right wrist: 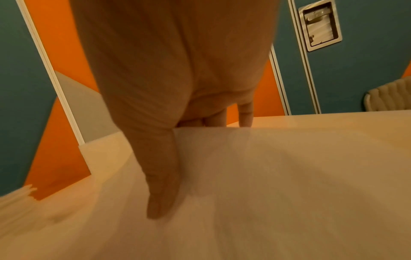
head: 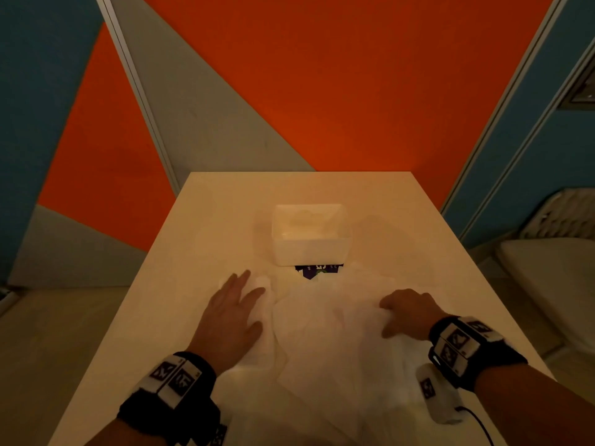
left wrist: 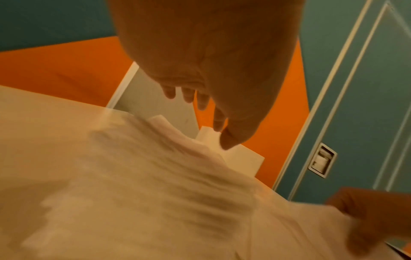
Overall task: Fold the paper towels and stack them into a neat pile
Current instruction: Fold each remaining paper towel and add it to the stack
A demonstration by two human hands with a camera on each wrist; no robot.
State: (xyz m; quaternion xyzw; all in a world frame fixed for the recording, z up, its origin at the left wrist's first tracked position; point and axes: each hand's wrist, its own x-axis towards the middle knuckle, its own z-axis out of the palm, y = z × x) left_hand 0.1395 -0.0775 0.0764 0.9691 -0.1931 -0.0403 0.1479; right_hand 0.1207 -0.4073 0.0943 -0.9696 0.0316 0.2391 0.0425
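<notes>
A loose white paper towel [head: 325, 333] lies rumpled across the near middle of the white table [head: 225, 204]. My right hand [head: 409, 312] pinches its right edge; in the right wrist view the thumb [right wrist: 162, 184] lies on top of the sheet [right wrist: 266, 176] and the fingers curl behind its raised edge. My left hand [head: 238, 307] stretches flat, fingers straight, over a folded white towel [head: 262, 283] at the sheet's left side. The left wrist view shows those fingers [left wrist: 200, 98] above the blurred towel [left wrist: 155, 193], with the right hand [left wrist: 378, 219] gripping at lower right.
A white open box [head: 310, 249] holding more tissue stands at the table's middle, behind the towels. A dark purple packet [head: 317, 272] pokes out at its near side. A pale seat [head: 553, 268] is off the table's right edge. Orange and blue walls close off the far side.
</notes>
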